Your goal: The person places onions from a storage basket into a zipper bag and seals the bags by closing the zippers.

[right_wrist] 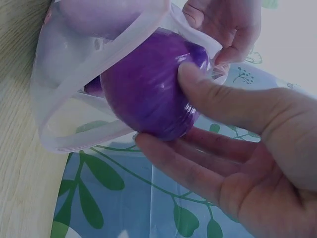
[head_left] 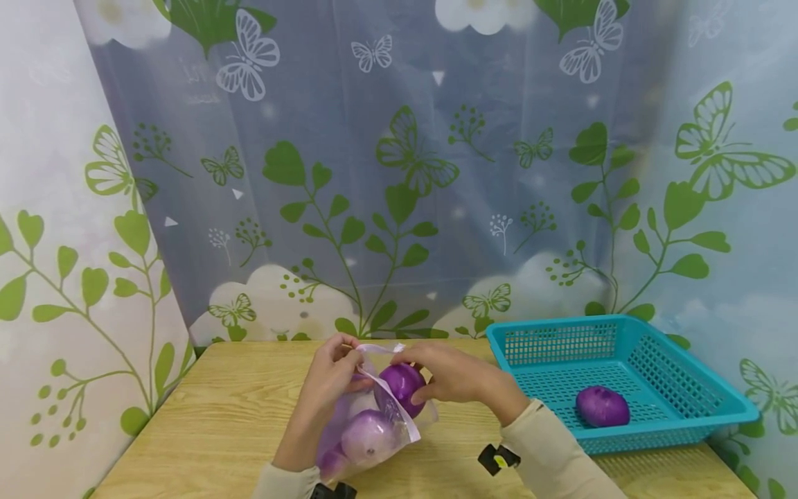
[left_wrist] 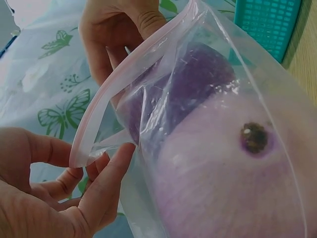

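Note:
A clear zip bag (left_wrist: 103, 101) hangs between the two hands with its mouth spread. My left hand (head_left: 328, 380) pinches the bag's rim between thumb and fingers. At the mouth, my right hand (head_left: 460, 376) grips a glossy purple onion (right_wrist: 148, 84), thumb on one side and fingers beneath. That onion is partly inside the opening, as the right wrist view shows. Lower in the bag lies a large pale purple onion (head_left: 369, 433) with a brown root spot facing the left wrist camera. Beside it, a darker purple onion (head_left: 333, 462) shows through the plastic.
To the right, a teal plastic basket (head_left: 661, 436) with mesh walls stands on the wooden table (head_left: 224, 416). One purple onion (head_left: 602, 407) lies in it near the front wall. A curtain (head_left: 337, 138) printed with leaves and butterflies hangs behind the table.

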{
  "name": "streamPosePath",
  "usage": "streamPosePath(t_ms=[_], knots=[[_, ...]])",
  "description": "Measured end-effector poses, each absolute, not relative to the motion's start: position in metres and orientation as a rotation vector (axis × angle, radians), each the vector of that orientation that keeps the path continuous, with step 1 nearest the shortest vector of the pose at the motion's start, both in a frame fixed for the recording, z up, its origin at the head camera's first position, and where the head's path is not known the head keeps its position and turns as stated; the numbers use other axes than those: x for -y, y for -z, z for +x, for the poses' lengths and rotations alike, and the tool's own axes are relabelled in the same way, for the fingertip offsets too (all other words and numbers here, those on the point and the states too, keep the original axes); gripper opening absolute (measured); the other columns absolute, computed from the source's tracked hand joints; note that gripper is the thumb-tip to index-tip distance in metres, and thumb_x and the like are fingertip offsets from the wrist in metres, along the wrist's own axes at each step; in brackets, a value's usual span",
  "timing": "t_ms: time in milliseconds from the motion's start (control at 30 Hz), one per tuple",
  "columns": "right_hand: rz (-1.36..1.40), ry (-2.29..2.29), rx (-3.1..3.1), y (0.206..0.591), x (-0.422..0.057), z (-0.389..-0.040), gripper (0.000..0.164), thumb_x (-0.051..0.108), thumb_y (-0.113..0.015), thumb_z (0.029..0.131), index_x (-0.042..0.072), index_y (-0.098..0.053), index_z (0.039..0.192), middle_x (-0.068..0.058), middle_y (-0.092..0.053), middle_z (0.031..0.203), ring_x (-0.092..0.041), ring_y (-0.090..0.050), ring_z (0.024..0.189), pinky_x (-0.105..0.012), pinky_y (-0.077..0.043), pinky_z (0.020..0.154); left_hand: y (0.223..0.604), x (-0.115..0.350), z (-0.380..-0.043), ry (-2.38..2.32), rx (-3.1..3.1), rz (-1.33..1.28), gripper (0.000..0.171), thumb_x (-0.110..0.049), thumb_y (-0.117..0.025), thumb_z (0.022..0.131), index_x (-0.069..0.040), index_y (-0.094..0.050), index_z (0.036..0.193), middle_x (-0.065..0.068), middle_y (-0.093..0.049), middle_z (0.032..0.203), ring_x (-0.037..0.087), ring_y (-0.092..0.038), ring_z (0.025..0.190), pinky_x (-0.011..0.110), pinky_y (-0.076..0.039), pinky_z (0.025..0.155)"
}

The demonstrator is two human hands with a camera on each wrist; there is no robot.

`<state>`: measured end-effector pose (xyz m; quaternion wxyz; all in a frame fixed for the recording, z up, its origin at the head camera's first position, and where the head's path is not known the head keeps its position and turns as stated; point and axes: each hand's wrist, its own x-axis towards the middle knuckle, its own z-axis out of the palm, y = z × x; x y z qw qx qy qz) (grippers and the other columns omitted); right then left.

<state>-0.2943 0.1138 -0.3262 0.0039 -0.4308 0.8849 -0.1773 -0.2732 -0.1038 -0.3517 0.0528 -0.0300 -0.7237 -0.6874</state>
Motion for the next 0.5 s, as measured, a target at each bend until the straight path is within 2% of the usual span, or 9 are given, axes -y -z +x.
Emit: streamPosePath(t_ms=[200, 367, 500], knots=[[-1.358, 0.59, -2.823, 0.332, -0.109, -0.298, 0.046, 0.023, -0.086, 0.084, 0.003, -0.068, 0.123, -0.008, -0.073, 0.113, -0.014, -0.068, 0.091, -0.016, -0.059, 0.077, 0.352, 0.103, -0.273, 2.084, 2.21, -0.123, 0.008, 0.0, -0.053, 0.098, 0.002, -0.056, 0.105, 0.007, -0.056, 0.088, 0.018, -0.06, 0.072, 0.034, -0.068, 0.069], [-1.368, 0.574, -2.874, 0.338, -0.105, -0.3, 0.039, 0.025, -0.085, 0.085, 0.005, -0.071, 0.115, -0.007, -0.071, 0.098, -0.012, -0.064, 0.076, -0.014, -0.054, 0.066, 0.352, 0.104, -0.273, 2.081, 2.194, -0.101, 0.008, 0.0, -0.053, 0.097, 0.001, -0.056, 0.104, 0.006, -0.055, 0.089, 0.018, -0.061, 0.074, 0.033, -0.068, 0.068], [-1.403, 0.576, -2.863, 0.339, -0.105, -0.301, 0.031, 0.02, -0.085, 0.086, 0.006, -0.072, 0.11, -0.005, -0.069, 0.091, -0.008, -0.06, 0.07, -0.013, -0.052, 0.063, 0.351, 0.105, -0.273, 2.084, 2.186, -0.097, 0.008, -0.001, -0.053, 0.098, 0.001, -0.056, 0.105, 0.004, -0.053, 0.088, 0.018, -0.061, 0.074, 0.032, -0.068, 0.067]])
